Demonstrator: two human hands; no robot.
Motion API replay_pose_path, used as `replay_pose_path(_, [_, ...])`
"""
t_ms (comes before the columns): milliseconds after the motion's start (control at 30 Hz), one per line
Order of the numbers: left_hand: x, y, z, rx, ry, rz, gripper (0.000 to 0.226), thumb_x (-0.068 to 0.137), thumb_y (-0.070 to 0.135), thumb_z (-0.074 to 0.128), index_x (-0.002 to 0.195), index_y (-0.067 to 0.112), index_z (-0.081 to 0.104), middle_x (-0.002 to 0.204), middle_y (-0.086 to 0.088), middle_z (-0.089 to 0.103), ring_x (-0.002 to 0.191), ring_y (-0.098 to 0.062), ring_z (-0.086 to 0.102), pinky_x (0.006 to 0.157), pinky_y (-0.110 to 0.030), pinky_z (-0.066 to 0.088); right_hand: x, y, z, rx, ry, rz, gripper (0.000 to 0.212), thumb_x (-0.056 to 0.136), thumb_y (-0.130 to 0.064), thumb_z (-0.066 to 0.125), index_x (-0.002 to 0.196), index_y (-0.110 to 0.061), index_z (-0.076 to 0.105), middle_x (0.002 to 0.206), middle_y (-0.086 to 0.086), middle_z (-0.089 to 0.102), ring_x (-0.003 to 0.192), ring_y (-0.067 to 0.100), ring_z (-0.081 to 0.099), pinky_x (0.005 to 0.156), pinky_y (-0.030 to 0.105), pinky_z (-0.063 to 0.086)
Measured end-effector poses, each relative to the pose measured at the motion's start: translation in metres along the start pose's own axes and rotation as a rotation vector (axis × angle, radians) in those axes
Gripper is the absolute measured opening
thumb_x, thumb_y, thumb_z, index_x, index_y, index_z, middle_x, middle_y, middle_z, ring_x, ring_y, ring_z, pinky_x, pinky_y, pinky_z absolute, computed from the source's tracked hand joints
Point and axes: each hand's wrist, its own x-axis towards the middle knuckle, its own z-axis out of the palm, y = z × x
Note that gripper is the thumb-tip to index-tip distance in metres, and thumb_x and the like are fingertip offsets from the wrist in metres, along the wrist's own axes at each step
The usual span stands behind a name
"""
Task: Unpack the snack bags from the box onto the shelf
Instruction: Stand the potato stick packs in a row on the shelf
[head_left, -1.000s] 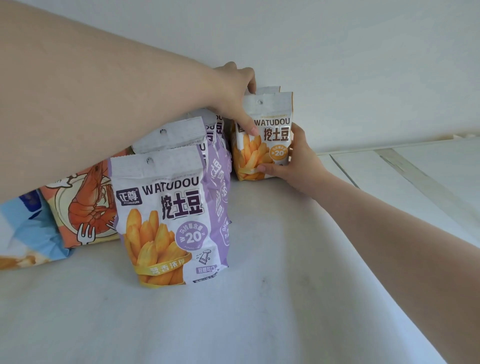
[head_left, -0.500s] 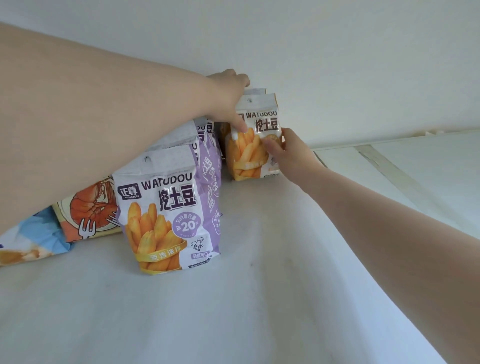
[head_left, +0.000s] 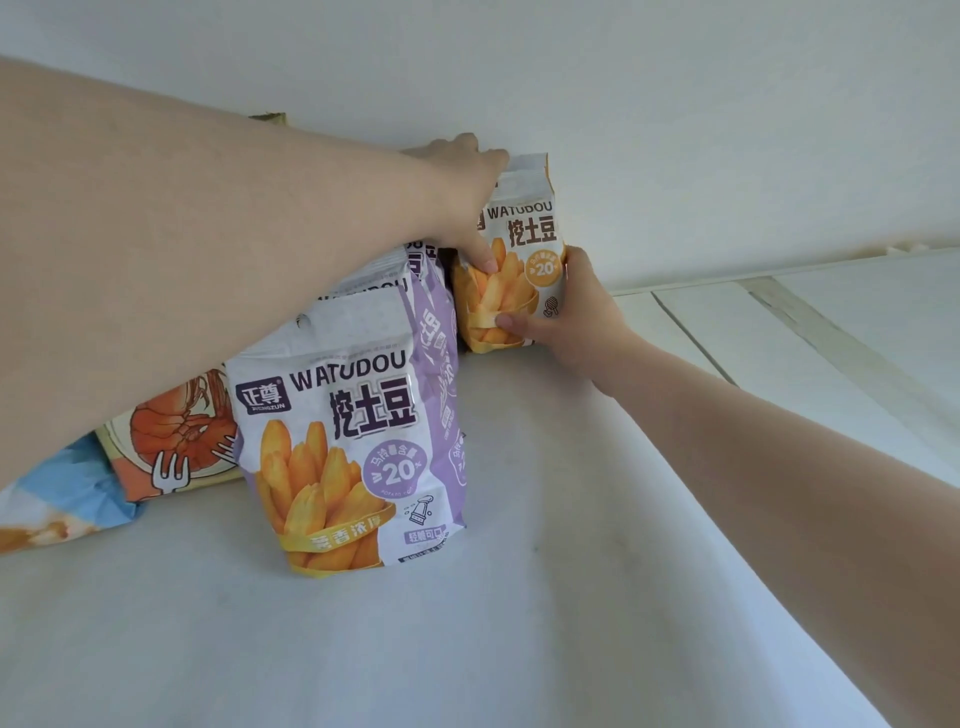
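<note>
Both hands grasp the far snack bag (head_left: 519, 249) at the shelf's (head_left: 571, 571) back, the left hand (head_left: 462, 197) gripping its top and the right hand (head_left: 566, 312) its lower edge, seemingly to stand it upright against the wall (head_left: 675, 130).

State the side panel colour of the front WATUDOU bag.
Purple, on the front WATUDOU bag, head view.
</note>
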Motion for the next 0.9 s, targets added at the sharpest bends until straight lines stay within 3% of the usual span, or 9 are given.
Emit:
replay_pose_path(100, [-0.001, 0.000, 0.000, 0.033, 0.007, -0.010, 0.115, 0.056, 0.053, 0.086, 0.146, 0.014, 0.027, 0.136, -0.015, 0.038, 0.124, -0.034, 0.042, 0.092, -0.048, 0.045, 0.000, -0.001, 0.001, -0.063, 0.036, -0.022, 0.074, 0.072, -0.021, 0.087, 0.127, -0.014, 0.037, 0.105, -0.010, 0.057, 0.085, 0.006, 0.056, 0.063, 0.010, 0.043])
replay_pose_path(200, [-0.002, 0.001, 0.001, 0.045, 0.007, -0.010, 0.116, 0.054, 0.055, 0.086, 0.146, 0.015, 0.027, 0.135, -0.015, 0.038, 0.123, -0.033, 0.042, 0.092, -0.048, 0.046, 0.001, 0.000, 0.001, -0.090, 0.049, -0.032, 0.074, 0.072, -0.022, 0.087, 0.126, -0.013, 0.037, 0.103, -0.011, 0.056, 0.083, 0.007, 0.054, 0.056, 0.008, 0.037])
replay_pose_path(333, [-0.003, 0.002, -0.002, 0.057, 0.005, -0.011, 0.117, 0.056, 0.055, 0.085, 0.148, 0.015, 0.024, 0.137, -0.015, 0.038, 0.124, -0.033, 0.042, 0.091, -0.047, 0.045, 0.000, -0.001, 0.001, -0.101, 0.051, -0.032, 0.080, 0.072, -0.026, 0.086, 0.132, -0.014, 0.034, 0.108, -0.010, 0.056, 0.091, 0.011, 0.054, 0.059, 0.011, 0.038])
replay_pose_path(467, [-0.005, 0.003, -0.006, 0.067, -0.005, -0.006, 0.120, 0.057, 0.055, 0.085, 0.150, 0.015, 0.019, 0.139, -0.017, 0.037, 0.126, -0.035, 0.041, 0.096, -0.050, 0.044, -0.001, -0.001, -0.002, -0.127, 0.049, -0.026, 0.084, 0.078, -0.033, 0.081, 0.142, -0.016, 0.028, 0.118, -0.002, 0.061, 0.096, 0.015, 0.056, 0.075, 0.025, 0.040])
replay_pose_path(633, [-0.012, 0.006, -0.012, 0.060, -0.003, -0.012, 0.121, 0.057, 0.055, 0.085, 0.150, 0.013, 0.019, 0.141, -0.017, 0.036, 0.126, -0.036, 0.041, 0.097, -0.052, 0.044, -0.006, -0.007, -0.010, -0.176, 0.039, -0.006, 0.082, 0.083, -0.035, 0.076, 0.146, -0.016, 0.027, 0.129, 0.002, 0.060, 0.115, 0.021, 0.058, 0.084, 0.027, 0.042])
replay_pose_path(900, [-0.029, 0.015, -0.028, 0.084, 0.037, -0.007, 0.108, 0.061, 0.054, 0.083, 0.144, 0.010, 0.029, 0.137, -0.017, 0.039, 0.124, -0.035, 0.043, 0.090, -0.048, 0.046, -0.022, -0.019, -0.019, -0.269, 0.016, 0.040, 0.097, 0.086, -0.040, 0.071, 0.156, -0.015, 0.009, 0.155, 0.007, 0.035, 0.141, 0.024, 0.036, 0.104, 0.032, 0.035])
